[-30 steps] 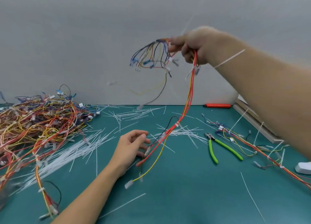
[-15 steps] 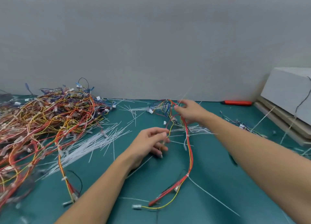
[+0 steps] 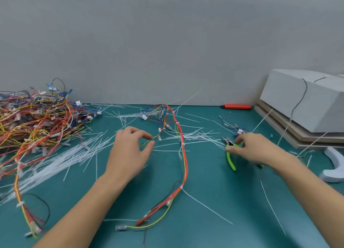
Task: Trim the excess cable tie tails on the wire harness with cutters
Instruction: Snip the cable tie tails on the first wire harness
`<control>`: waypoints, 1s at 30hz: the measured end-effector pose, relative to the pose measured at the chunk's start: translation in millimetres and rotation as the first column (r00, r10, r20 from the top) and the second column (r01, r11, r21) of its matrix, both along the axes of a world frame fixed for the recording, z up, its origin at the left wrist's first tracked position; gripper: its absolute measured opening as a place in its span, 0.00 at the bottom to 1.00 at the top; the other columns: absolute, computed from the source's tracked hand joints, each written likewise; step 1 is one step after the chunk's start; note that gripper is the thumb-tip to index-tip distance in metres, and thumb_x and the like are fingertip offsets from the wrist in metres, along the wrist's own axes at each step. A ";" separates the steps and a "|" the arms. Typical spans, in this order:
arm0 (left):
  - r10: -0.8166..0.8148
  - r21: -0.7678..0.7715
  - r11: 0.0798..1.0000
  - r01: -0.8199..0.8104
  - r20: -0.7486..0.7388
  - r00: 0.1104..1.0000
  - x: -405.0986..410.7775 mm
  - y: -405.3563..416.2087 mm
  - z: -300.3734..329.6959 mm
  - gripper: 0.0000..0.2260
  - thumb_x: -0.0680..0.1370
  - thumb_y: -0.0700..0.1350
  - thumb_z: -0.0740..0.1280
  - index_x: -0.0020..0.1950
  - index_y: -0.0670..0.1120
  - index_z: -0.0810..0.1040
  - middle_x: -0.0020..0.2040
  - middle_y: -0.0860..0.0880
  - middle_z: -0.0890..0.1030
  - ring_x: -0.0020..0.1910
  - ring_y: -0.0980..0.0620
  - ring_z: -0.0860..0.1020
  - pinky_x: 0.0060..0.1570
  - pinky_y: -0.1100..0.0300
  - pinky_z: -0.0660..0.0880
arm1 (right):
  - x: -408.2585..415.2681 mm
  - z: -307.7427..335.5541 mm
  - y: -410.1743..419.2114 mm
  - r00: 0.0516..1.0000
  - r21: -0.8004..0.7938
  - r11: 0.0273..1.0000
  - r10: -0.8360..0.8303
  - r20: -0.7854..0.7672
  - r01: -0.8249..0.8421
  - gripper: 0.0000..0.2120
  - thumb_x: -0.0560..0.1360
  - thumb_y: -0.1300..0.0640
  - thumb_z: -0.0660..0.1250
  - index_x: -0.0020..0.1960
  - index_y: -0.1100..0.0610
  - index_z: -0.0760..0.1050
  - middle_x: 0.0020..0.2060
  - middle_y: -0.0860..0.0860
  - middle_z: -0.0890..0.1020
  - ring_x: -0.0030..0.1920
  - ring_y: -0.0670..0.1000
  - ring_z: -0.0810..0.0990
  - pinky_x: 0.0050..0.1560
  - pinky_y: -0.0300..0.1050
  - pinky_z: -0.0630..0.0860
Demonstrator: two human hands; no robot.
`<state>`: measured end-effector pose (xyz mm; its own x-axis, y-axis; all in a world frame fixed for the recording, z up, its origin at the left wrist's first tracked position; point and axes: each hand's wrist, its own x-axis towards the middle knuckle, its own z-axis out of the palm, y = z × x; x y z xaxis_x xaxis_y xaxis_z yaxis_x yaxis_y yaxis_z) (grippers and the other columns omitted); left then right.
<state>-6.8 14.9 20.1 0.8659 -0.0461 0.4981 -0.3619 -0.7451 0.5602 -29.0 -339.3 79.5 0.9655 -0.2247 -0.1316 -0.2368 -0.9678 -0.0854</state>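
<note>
My right hand (image 3: 249,149) settles loosely, not yet clenched, on the green-handled cutters (image 3: 230,155) lying right of the harness (image 3: 183,154), my left hand (image 3: 130,151) hovering empty; best to seat both handles before lifting toward the near tie tail (image 3: 206,206).

cutters (image 3: 230,159): lime-green handles | mat (image 3: 223,219): teal | cable ties (image 3: 55,160): white
</note>
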 end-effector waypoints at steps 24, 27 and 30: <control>-0.542 -0.660 0.737 0.146 -0.449 0.710 -28.0 -26.3 12.5 0.07 0.81 0.39 0.66 0.57 0.47 0.80 0.42 0.46 0.84 0.32 0.50 0.80 0.31 0.58 0.77 | -24.5 2.8 -1.8 0.853 0.989 -0.146 -0.516 -0.081 0.005 0.17 0.81 0.46 0.59 0.57 0.58 0.76 0.43 0.56 0.78 0.44 0.56 0.79 0.48 0.54 0.77; -0.340 -0.495 0.859 0.129 -0.365 0.867 -18.4 -19.2 9.4 0.07 0.79 0.49 0.71 0.55 0.59 0.82 0.37 0.53 0.81 0.29 0.54 0.76 0.32 0.62 0.73 | -25.3 4.0 11.4 0.858 0.927 -0.341 -0.512 -0.044 -0.156 0.18 0.82 0.46 0.57 0.56 0.59 0.76 0.43 0.54 0.76 0.43 0.53 0.77 0.46 0.48 0.74; -0.267 -0.315 0.931 0.185 -0.241 0.933 -16.1 -13.3 7.5 0.07 0.79 0.53 0.71 0.56 0.64 0.83 0.39 0.55 0.79 0.31 0.60 0.77 0.38 0.67 0.72 | -18.9 9.7 32.9 0.865 0.854 -0.434 -0.501 0.035 -0.286 0.17 0.82 0.45 0.57 0.53 0.57 0.77 0.43 0.54 0.79 0.44 0.53 0.78 0.46 0.46 0.74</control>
<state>-22.9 1.6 27.6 0.9529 -0.1501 0.2634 -0.3031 -0.4569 0.8363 -47.9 -306.4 89.2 0.9535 -0.2876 -0.0900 0.1072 0.6028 -0.7907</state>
